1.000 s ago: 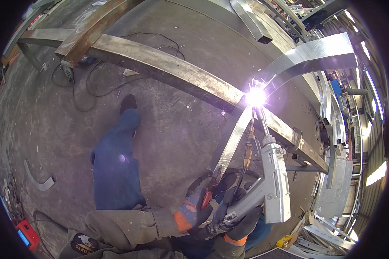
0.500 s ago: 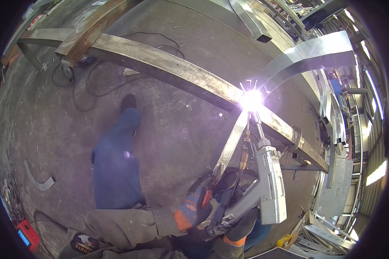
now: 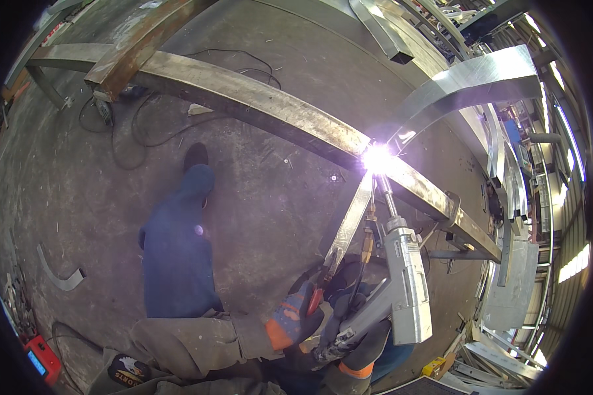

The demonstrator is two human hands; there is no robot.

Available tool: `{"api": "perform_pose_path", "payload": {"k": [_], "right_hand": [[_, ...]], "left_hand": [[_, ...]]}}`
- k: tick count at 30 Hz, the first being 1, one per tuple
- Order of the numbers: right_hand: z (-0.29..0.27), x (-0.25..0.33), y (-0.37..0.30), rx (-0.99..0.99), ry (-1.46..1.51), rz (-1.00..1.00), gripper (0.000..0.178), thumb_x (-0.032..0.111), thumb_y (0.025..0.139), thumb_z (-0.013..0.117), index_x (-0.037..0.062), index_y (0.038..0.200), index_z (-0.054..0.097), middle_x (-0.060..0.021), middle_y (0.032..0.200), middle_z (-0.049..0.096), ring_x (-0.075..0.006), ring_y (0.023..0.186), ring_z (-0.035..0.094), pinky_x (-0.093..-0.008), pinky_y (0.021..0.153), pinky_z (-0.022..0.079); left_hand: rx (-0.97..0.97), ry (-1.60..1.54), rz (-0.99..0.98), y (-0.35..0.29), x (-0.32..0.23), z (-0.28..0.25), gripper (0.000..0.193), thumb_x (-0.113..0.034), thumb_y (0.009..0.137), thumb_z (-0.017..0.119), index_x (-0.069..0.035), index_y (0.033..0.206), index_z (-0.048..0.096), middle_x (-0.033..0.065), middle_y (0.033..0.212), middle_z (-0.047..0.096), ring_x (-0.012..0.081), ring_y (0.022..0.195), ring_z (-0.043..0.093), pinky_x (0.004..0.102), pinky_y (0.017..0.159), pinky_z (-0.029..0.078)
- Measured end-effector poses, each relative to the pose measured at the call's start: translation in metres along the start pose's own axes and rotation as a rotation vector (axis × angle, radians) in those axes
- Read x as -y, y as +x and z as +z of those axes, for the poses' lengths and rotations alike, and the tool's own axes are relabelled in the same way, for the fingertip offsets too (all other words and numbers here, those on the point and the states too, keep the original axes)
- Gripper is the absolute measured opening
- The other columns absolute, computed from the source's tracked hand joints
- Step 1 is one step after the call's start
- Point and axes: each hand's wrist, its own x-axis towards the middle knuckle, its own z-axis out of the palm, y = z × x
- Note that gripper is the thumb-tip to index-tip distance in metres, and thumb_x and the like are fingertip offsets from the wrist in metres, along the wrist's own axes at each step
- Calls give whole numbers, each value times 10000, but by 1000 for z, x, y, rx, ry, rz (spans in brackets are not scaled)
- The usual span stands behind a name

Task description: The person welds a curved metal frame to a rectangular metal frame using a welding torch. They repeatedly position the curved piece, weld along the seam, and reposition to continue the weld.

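My gloved left hand [image 3: 286,322], with an orange cuff, is closed around red-handled pliers [image 3: 316,301]. A narrow metal bar [image 3: 352,217] rises from the pliers' jaws toward a long square steel tube [image 3: 250,95]. My right hand [image 3: 369,342], in a dark glove and partly hidden, grips the slanted handle of a grey welding gun [image 3: 408,276]. At the gun's nozzle tip a bright white-violet arc [image 3: 377,159] burns against the joint, and its glare hides the contact point. A curved, wide metal piece [image 3: 468,79] meets the tube beyond the glare.
A rusty square tube [image 3: 135,52] crosses the long tube at upper left. Black cables [image 3: 135,141] lie on the concrete floor near a curved offcut [image 3: 62,268]. My blue-trousered leg [image 3: 178,257] stretches out at left. Metal profiles [image 3: 501,362] are piled at lower right.
The arc and the welding gun have shifted slightly left along the joint. My left hand and the pliers stay almost in place.
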Motion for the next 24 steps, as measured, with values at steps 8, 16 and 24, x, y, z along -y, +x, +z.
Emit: {"api": "perform_pose_path", "payload": {"k": [8, 16, 24], "right_hand": [[-1, 15, -4, 312, 119, 63, 869, 701, 849, 473, -141, 1064, 494, -128, 875, 530, -170, 731, 516, -254, 600, 401], [4, 2, -14, -4, -100, -25, 804, 653, 888, 478, -115, 1126, 501, -151, 927, 542, -213, 822, 524, -294, 668, 439], [17, 8, -16, 47, 92, -36, 766, 623, 898, 524, -94, 1164, 482, -160, 903, 534, -196, 676, 532, -290, 553, 449]], "left_hand": [[4, -5, 4, -2, -3, 1, 370, -162, 855, 632, -6, 1156, 484, 250, 990, 566, 440, 890, 581, 490, 741, 462], [15, -61, 24, -1, -7, -1, 307, -163, 859, 638, -11, 1077, 484, 228, 870, 549, 439, 787, 557, 486, 678, 443], [-55, -32, 74, -4, 1, 3, 321, -163, 863, 647, -11, 1094, 484, 238, 902, 557, 457, 828, 564, 492, 696, 450]]}}
